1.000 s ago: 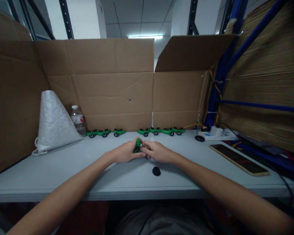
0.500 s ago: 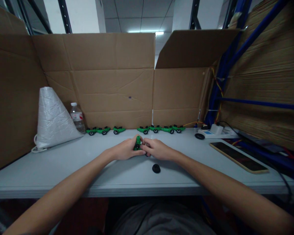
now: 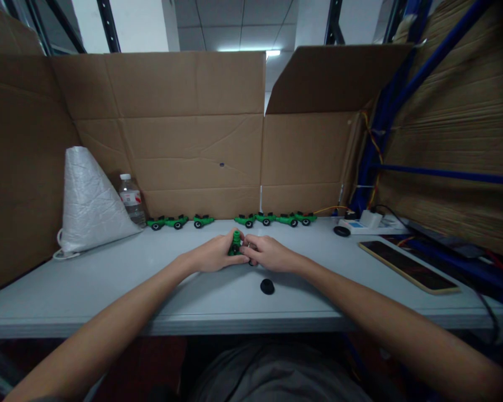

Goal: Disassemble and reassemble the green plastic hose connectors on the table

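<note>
Near the middle of the white table (image 3: pixel 109 285), my left hand (image 3: pixel 216 254) holds a small green toy car (image 3: pixel 236 240) between thumb and fingers. My right hand (image 3: pixel 268 254) is closed at the car's right side, its fingertips pinched at a small dark part that is mostly hidden. The fingers of both hands meet there. A round black piece (image 3: pixel 267 287) lies on the table just below my right hand. Several green toy cars (image 3: pixel 245 221) with black wheels stand in a row along the back edge.
A silvery bag (image 3: pixel 90 206) and a water bottle (image 3: pixel 131 200) stand at the back left, against the cardboard wall (image 3: pixel 171 139). On the right are a phone (image 3: pixel 408 267), a white power strip (image 3: pixel 377 226), another round black piece (image 3: pixel 341 231) and some cables.
The whole view has shifted very slightly. Both hands stay at the green car in nearly the same pose.
</note>
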The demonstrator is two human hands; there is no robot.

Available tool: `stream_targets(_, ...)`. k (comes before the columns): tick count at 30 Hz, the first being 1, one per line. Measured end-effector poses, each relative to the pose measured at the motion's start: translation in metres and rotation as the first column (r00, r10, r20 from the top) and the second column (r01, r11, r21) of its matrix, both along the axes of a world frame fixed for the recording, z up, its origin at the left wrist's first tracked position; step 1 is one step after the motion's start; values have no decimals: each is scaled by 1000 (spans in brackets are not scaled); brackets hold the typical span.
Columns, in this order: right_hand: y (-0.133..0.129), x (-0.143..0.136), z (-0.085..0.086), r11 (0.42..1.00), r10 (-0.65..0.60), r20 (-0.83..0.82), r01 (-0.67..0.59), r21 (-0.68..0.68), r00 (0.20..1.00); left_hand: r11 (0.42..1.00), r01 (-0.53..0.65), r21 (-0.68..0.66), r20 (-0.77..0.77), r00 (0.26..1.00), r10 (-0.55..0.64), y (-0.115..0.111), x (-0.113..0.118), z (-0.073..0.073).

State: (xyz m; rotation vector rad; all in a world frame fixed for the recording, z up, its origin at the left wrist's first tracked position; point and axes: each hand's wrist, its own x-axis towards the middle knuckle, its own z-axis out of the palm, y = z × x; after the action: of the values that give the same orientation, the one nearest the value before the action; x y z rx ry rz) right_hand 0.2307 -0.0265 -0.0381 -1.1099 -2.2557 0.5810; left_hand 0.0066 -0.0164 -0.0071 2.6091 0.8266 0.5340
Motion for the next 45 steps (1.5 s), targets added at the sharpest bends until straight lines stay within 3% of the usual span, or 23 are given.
stream_targets(45, 2, 1, -1, 1000, 23, -17, -23, 19, 1000, 1000, -11, 20, -16, 1000, 12, -1, -1, 2)
